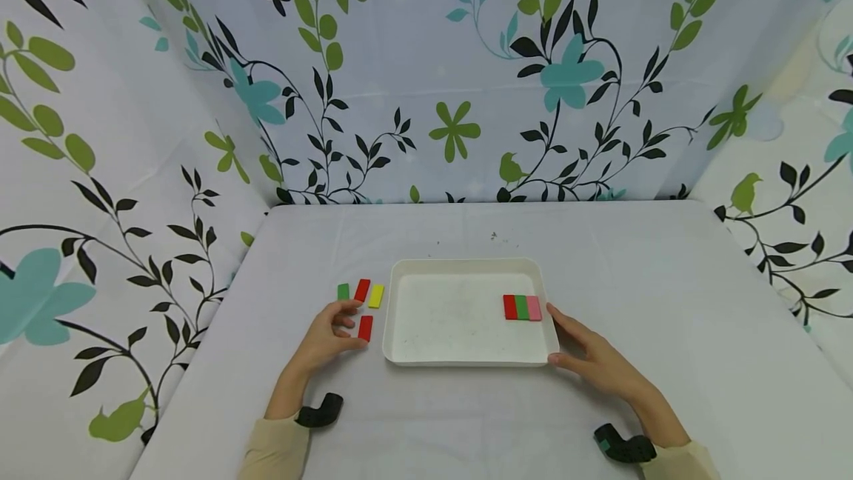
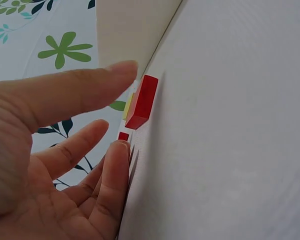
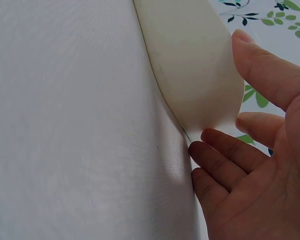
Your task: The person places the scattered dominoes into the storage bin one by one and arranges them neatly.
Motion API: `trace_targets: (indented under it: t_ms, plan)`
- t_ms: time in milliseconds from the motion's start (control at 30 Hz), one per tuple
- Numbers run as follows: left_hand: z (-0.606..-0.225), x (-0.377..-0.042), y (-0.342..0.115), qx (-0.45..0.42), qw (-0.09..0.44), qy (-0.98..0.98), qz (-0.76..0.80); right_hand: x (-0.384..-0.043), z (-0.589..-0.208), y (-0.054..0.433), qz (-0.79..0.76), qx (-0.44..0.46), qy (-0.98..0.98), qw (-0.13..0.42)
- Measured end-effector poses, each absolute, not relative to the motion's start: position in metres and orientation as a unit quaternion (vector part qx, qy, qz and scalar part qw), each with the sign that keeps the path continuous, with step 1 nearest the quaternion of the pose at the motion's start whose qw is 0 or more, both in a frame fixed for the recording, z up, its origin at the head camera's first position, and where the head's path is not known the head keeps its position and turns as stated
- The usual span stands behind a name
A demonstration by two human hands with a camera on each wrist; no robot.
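Observation:
On the table's left side, my left hand (image 1: 323, 338) is beside a red block (image 1: 365, 328), thumb and fingers apart around its near side. In the left wrist view that red block (image 2: 144, 101) stands clear in front of the fingers, ungripped. Just beyond lie a green block (image 1: 343, 292), another red block (image 1: 362, 290) and a yellow block (image 1: 376, 295). My right hand (image 1: 595, 360) rests against the right end of a white tray (image 1: 460, 358), thumb near its front corner. Inside the tray, red (image 1: 509, 307), green (image 1: 522, 307) and pink (image 1: 534, 308) blocks sit side by side.
A white cloth covers the table (image 1: 466, 428). Patterned curtains (image 1: 400, 80) with leaves and flowers hang behind it and at both sides. A black wrist mount (image 1: 320, 411) is on the left wrist, and another black mount (image 1: 624, 444) on the right.

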State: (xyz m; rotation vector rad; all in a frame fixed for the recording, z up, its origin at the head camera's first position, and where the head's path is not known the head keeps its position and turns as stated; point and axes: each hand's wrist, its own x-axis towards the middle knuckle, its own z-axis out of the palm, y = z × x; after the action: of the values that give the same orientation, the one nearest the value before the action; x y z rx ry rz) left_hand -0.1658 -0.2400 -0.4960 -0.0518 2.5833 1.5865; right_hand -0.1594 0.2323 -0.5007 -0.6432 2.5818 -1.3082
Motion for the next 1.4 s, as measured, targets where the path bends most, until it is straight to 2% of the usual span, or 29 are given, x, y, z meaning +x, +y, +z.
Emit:
trace_targets:
  t_ms: [667,1400]
  plan:
    - [-0.5,-0.1689,-0.2343,-0.027,0.032,0.89,0.453,-0.1581,-0.4987,0.2336,-0.46,-0.22,0.855,0.095]
    - [-0.4983,-0.1652,-0.2391,-0.048,0.034,0.878,0.474,-0.1589,-0.5008,0.2333,-0.467,-0.228,0.849,0.095]
